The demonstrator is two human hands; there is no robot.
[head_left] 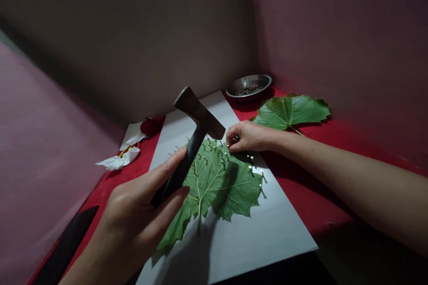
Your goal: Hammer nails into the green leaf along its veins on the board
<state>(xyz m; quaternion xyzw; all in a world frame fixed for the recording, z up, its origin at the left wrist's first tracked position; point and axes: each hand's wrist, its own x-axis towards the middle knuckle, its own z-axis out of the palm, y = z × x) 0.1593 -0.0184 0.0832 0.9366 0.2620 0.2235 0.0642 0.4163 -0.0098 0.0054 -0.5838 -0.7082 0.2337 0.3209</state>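
My left hand point(143, 207) is wrapped round the dark handle of a hammer point(197, 120), whose metal head is raised over the board. Under it, a large green leaf point(230, 187) lies on a white board point(264, 227). Several nails point(262, 176) stand in the leaf and the board, mostly along the leaf's upper part and right edge. My right hand point(242, 137) is at the leaf's top edge, its fingers pinched together near the nails. Whatever those fingers hold is too small to make out.
Behind the board's far right corner is a metal bowl point(249, 88) of nails. A second green leaf point(290, 113) lies on the red surface point(314, 136) at the right. At the left are crumpled white tissue point(122, 160) and a dark red object point(152, 127). Walls rise behind.
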